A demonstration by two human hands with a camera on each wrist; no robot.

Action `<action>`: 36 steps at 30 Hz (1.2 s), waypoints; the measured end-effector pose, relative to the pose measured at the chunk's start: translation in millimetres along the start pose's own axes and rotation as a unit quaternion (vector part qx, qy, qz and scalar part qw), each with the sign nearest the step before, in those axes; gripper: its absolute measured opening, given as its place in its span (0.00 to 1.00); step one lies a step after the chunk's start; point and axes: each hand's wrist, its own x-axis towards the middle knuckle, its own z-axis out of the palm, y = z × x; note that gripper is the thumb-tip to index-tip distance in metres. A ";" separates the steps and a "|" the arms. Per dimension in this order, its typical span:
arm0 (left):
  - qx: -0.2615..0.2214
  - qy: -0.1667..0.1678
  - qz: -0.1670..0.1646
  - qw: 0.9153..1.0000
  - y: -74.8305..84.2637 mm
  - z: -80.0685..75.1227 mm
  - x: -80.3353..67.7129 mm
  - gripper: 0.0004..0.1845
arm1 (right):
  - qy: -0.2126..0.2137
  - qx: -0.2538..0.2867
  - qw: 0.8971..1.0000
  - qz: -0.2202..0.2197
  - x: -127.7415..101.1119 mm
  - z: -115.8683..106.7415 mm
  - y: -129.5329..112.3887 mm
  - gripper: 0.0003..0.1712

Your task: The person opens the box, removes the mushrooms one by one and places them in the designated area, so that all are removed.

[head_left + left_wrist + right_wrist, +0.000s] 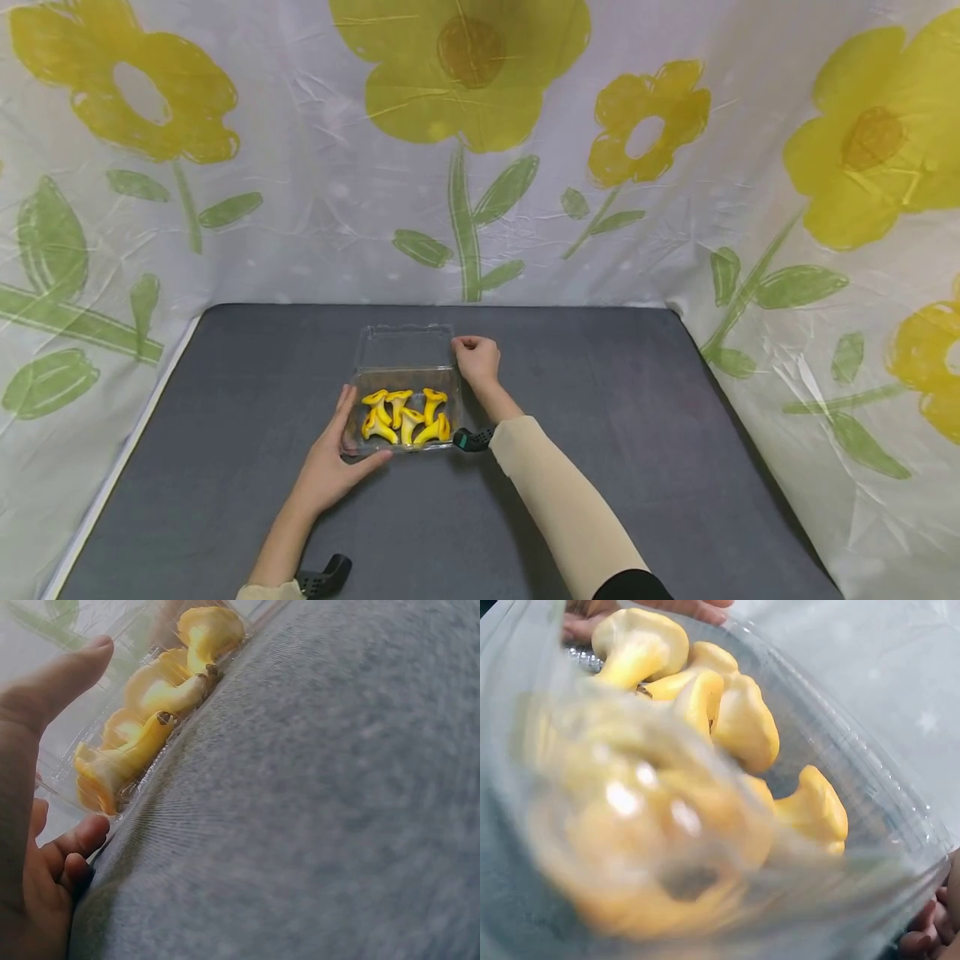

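Note:
A clear plastic clamshell box point(459, 400) lies on the table with its hinged lid point(405, 346) folded back, away from me. Inside are several yellow trumpet-shaped mushrooms point(375, 429). My left hand point(326, 467) rests against the box's left side, fingers along the wall and the straight thumb by the front edge. In the left wrist view, that thumb point(67, 679) stands out near the mushrooms point(150, 754). My right hand point(477, 360) pinches the lid's right edge. Seen from the right wrist, more mushrooms point(746, 724) show through blurred clear plastic.
A dark grey cloth covers the table point(600, 400). White curtains point(300, 192) printed with yellow flowers hang behind it and at both sides. A black wrist device point(472, 439) on my right arm is close to the box's front right corner.

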 end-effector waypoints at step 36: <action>0.005 -0.021 -0.011 1.000 0.9 -2.2 0.2 0.62 | -0.073 0.067 0.979 -0.176 -50.1 -46.3 13.1 0.25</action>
